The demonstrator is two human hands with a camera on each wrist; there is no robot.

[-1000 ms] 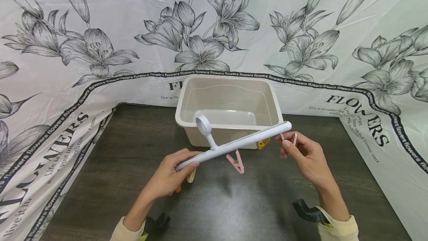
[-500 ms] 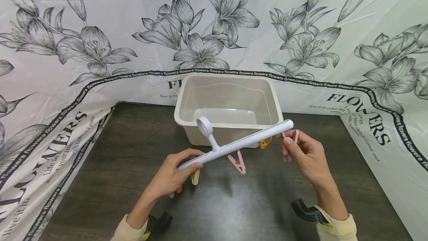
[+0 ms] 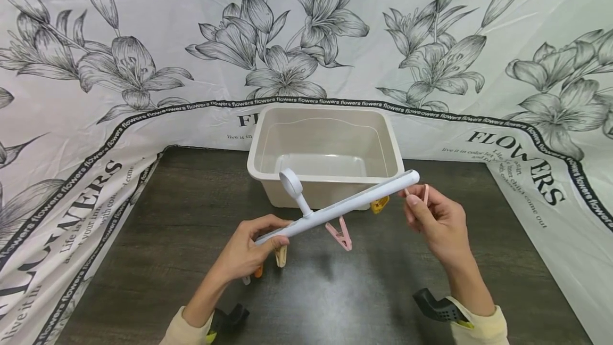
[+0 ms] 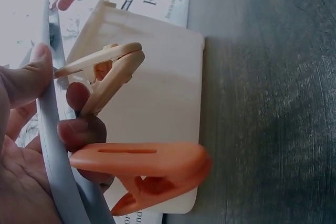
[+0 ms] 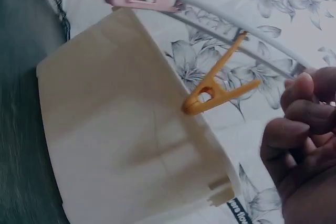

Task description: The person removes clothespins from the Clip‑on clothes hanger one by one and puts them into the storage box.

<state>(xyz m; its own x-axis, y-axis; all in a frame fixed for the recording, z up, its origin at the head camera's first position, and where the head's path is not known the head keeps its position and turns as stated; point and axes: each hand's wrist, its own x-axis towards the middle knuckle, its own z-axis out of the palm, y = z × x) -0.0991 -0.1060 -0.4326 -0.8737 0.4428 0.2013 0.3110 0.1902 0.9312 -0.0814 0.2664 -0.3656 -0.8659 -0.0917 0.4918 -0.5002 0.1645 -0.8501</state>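
Where head view hides it: left wrist shows orange peg point(image 4: 142, 174) under bar.
Left hand point(image 3: 249, 252): grips hanger bar point(image 3: 345, 205), centre frame.
Right hand point(image 3: 438, 225): pinches pink peg point(image 3: 424, 194).
Change: none, grips unchanged.

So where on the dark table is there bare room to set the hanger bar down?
Bare table lies left of the bin, and between both forearms. The bin itself holds nothing. It is crowded under the bar, where clips hang between left hand and right hand.
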